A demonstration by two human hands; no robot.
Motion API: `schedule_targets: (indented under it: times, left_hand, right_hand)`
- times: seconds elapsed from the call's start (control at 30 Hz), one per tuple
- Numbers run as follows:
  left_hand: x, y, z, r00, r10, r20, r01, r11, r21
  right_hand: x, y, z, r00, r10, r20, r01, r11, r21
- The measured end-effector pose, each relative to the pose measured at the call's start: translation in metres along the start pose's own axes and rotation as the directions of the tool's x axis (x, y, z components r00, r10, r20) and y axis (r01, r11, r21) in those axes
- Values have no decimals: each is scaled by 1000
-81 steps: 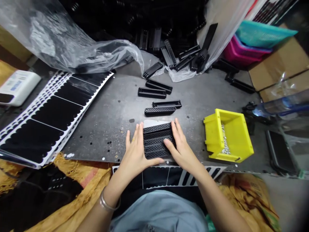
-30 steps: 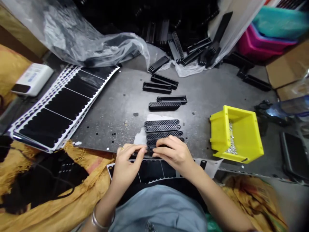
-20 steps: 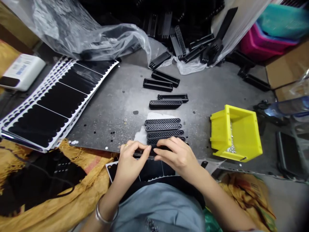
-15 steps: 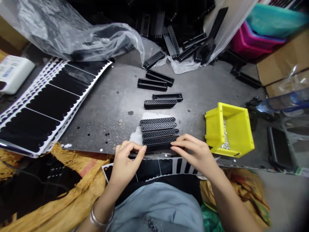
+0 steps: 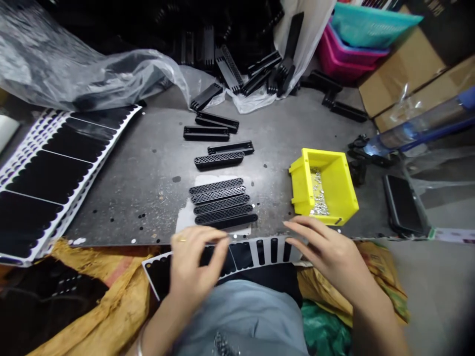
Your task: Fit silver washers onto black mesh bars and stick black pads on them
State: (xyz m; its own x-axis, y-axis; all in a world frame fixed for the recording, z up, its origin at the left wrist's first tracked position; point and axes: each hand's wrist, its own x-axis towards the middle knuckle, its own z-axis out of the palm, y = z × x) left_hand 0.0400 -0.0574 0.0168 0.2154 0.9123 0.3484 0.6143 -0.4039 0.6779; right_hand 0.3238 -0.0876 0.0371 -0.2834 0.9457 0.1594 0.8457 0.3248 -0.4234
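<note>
My left hand (image 5: 196, 262) hovers at the table's front edge, thumb and index finger apart, with nothing visible between them. It is near a row of several black bars with latticed tops (image 5: 221, 203), laid side by side on a white patch (image 5: 185, 217). Empty and open, my right hand (image 5: 330, 254) is over the edge in front of a yellow bin (image 5: 351, 198) of small shiny metal pieces (image 5: 319, 200). Under both hands lies a sheet of black stickers on white backing (image 5: 243, 257), across my lap and partly covered by my left hand.
More black bars (image 5: 207, 133) lie farther back, some on clear plastic (image 5: 260, 101). Large sticker sheets (image 5: 63, 168) are stacked at left. A phone-like black slab (image 5: 404, 203), a blue-handled tool (image 5: 419, 121) and teal and pink baskets (image 5: 371, 32) are at right.
Both hands have let go of the ends of the nearest bar and drawn back toward me. My right hand has moved farther from the row. The camera view has turned to the right.
</note>
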Motion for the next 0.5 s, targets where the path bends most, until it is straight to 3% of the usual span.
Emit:
schedule_targets:
  times: [0.07, 0.1, 0.2, 0.3, 0.43, 0.5]
  left_hand:
    - [8, 23, 21, 974, 127, 187, -100, 984, -150]
    - [13, 31, 32, 947, 172, 272, -115, 970, -213]
    - [24, 45, 53, 883, 186, 431, -51, 951, -304]
    - [30, 44, 52, 886, 144, 440, 5, 948, -320]
    - [29, 39, 43, 876, 183, 446, -34, 946, -322]
    - [25, 38, 45, 899, 168, 405, -61, 963, -264]
  right_hand:
    - [-17, 4, -7, 997, -33, 65, 31, 999, 36]
    - [-21, 3, -7, 998, -47, 42, 42, 993, 108]
    - [-23, -5, 0, 984, 24, -175, 27, 959, 283]
    - [-16, -11, 15, 952, 62, -300, 24, 961, 275]
    - [-11, -14, 32, 958, -19, -285, 91, 966, 242]
    - [-11, -15, 35, 947, -64, -314, 111, 985, 134]
